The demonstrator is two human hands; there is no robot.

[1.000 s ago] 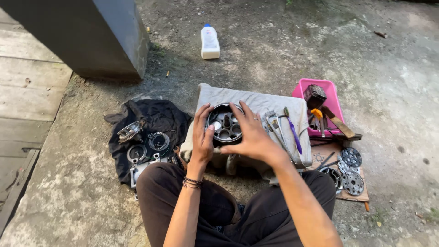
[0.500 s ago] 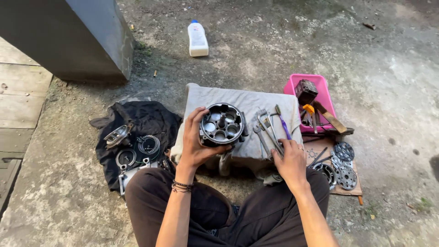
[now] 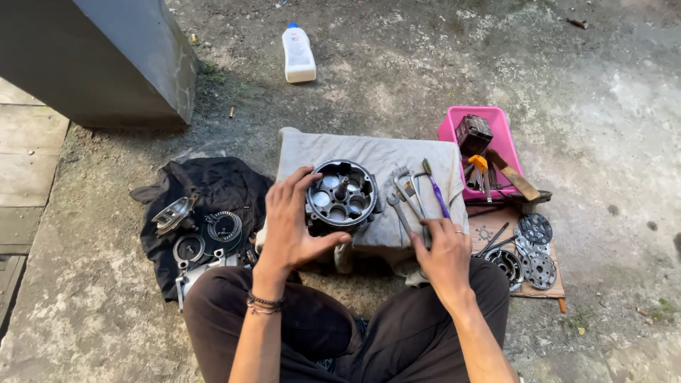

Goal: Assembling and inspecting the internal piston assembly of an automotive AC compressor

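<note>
On the grey cloth (image 3: 369, 152), at the centre of the view, the round metal housing (image 3: 341, 193) is sitting with its bores facing up. The left hand (image 3: 289, 221) is cupping its nine o'clock side, fingers spread along the rim and thumb pressing below, much as half a second ago. The right hand (image 3: 441, 250), gripping the housing a second ago, is now resting at four o'clock from it, fingers loosely spread over the wrenches (image 3: 406, 200) on the cloth's edge. Bare concrete ground (image 3: 397, 78) is lying open toward twelve o'clock, up to the white bottle (image 3: 298, 54). Crowding the sides are a black cloth (image 3: 213, 186) with parts at nine o'clock and a pink tray (image 3: 450, 135) at two o'clock.
</note>
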